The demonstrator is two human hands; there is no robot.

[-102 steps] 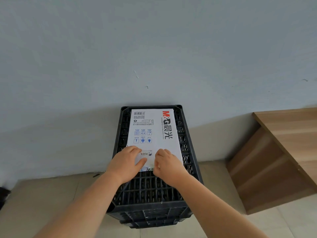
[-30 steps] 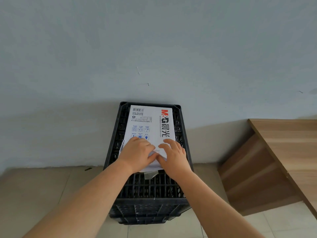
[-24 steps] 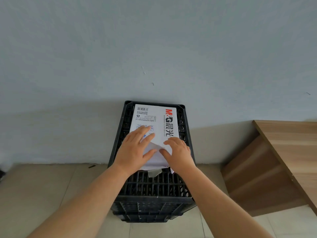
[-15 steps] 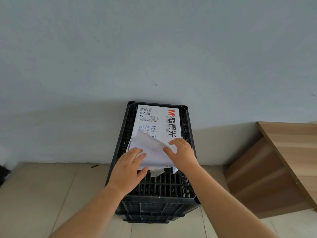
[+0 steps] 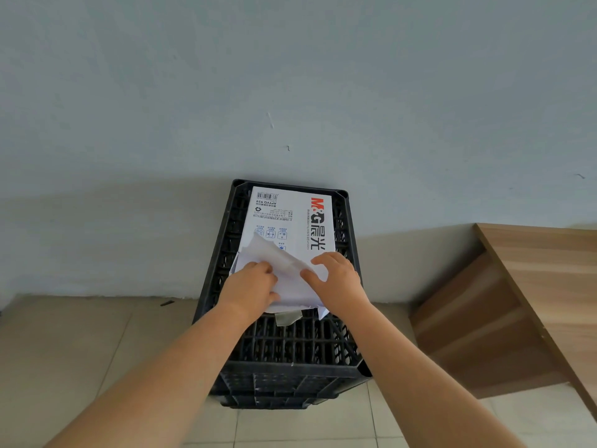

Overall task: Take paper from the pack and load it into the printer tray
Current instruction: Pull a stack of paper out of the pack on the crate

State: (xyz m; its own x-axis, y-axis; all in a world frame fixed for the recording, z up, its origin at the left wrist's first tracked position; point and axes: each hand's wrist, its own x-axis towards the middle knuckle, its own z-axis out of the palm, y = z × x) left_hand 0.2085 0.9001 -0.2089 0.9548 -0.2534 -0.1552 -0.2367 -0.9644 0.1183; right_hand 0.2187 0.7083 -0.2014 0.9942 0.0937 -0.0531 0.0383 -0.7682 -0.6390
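Head view. White rectangular paper pack (image 5: pixel 290 218) with red and black lettering: lies flat on a black slatted plastic crate (image 5: pixel 290 347), long axis running from the person toward the grey wall (image 5: pixel 290 76), barcode end at the wall, opened end nearest the person. Wrapper flap (image 5: pixel 274 253) torn, raised. Left hand (image 5: pixel 250 291): grip curled on the loose wrapper. Right hand (image 5: pixel 339 281): grip pinching the wrapper's right part. Crate stands on a beige tiled floor (image 5: pixel 64 350). Wooden bench (image 5: pixel 533 279) at right.

White M&G paper pack (image 5: pixel 290 218) lies flat, its near-end wrapper (image 5: pixel 284 273) torn open and crumpled.
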